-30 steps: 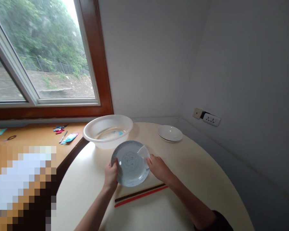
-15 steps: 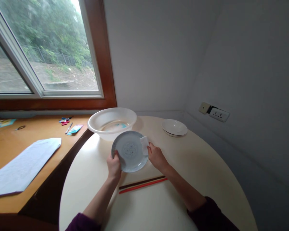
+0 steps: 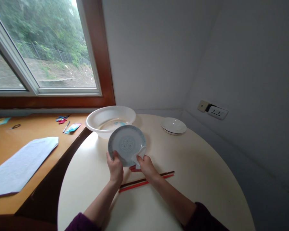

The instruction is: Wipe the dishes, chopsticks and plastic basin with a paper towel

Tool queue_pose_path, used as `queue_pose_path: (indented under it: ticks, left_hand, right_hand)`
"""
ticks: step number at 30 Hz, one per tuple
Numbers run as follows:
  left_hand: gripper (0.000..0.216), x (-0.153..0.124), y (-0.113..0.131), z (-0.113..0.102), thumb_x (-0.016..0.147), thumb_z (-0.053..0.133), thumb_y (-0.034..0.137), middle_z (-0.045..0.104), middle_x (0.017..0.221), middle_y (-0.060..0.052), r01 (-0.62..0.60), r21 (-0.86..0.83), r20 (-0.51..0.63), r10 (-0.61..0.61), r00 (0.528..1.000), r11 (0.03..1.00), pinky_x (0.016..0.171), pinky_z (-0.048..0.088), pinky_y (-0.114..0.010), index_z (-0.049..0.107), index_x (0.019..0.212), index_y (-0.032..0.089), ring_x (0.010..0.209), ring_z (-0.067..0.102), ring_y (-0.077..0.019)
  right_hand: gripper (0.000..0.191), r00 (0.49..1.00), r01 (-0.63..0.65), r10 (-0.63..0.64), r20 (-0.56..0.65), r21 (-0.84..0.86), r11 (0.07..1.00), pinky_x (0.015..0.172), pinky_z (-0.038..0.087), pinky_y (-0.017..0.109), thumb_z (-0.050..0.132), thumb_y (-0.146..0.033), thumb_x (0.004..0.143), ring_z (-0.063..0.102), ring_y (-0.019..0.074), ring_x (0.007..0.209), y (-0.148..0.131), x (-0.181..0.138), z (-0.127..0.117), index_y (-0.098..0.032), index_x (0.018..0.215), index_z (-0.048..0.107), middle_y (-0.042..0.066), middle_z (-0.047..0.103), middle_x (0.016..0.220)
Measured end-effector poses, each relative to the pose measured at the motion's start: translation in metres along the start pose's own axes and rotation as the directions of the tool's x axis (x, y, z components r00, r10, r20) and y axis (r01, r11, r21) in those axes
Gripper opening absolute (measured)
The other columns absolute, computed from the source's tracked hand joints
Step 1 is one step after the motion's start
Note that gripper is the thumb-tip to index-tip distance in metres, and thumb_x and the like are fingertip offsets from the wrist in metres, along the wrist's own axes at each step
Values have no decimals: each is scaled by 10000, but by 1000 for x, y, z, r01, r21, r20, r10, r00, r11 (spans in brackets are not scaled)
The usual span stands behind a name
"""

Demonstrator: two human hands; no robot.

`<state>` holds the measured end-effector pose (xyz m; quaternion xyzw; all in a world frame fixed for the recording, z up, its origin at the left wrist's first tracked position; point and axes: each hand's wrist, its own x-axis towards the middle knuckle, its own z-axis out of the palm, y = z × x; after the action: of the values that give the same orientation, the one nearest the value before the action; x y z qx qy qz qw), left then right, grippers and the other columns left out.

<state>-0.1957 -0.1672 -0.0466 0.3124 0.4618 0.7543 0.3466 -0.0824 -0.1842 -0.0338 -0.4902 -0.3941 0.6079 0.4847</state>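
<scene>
A pale plate with a grey-blue patterned rim and centre is held up tilted over the round table. My left hand grips its lower left edge, thumb on the upper face. At the lower right rim, my right hand pinches a white tissue folded against the plate, thumb on top. Beneath the right forearm lie a dark brown chopstick and a red chopstick, partly covered by the arm. Something red shows just below the plate; I cannot make out what it is.
Behind the plate stands a translucent white basin. White dishes are stacked at the back right of the round table. On the wooden desk at left lie paper sheets, a pen and small packets. A socket is on the wall.
My right hand has moved the tissue from the plate's right side down to its lower right rim. The plate has shifted slightly up and left. Something red now shows below it.
</scene>
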Motion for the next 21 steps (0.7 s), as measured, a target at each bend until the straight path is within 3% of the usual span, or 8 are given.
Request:
queue_pose_path:
  ticks: [3,7,10,14,18,21]
  left_hand:
    - [325,6,8,1,718,610,345,642,918,-43,91,-65,65,-87,994,994,770,459,-261,565,989,170,837,598,-154]
    - [327,18,16,-1,701,617,393,665,852,-65,315,-65,161,-301,940,947,710,479,-278,619,893,129,770,613,-173]
    - [315,19,15,-3,723,604,400,673,827,-68,316,-12,120,-313,942,949,705,481,-292,635,867,121,758,616,-183]
    - [239,13,11,0,784,555,330,670,801,-68,302,-5,-13,-302,953,953,701,480,-294,632,843,112,728,614,-176]
    - [163,6,10,4,827,514,228,674,811,-82,416,-81,-96,-422,901,906,714,490,-287,621,831,105,703,622,-158]
    - [160,3,8,5,840,500,178,677,775,-97,531,-122,-72,-541,838,839,679,505,-279,620,780,90,640,622,-148]
  right_hand:
    - [158,998,64,-66,-15,-127,990,433,531,245,418,-261,853,609,146,418,-8,6,-12,-143,769,480,0,579,465]
    - [221,984,179,-176,40,-353,918,341,452,198,452,-372,837,567,131,363,-22,11,-38,-170,748,454,-40,530,413]
    - [325,971,239,-224,87,-435,868,324,411,197,414,-482,840,532,125,336,-28,9,-49,-179,730,453,-45,508,387]
    - [476,930,345,-366,32,-420,839,373,414,221,312,-611,841,520,124,365,-29,2,-43,-189,670,453,-21,509,414]
    - [518,863,450,-505,4,-464,763,407,394,230,240,-621,864,511,127,406,-23,-4,-30,-197,668,465,-6,509,454]
    - [548,831,481,-553,62,-579,658,479,427,265,189,-571,892,526,148,450,-16,-8,-25,-204,618,489,35,544,485]
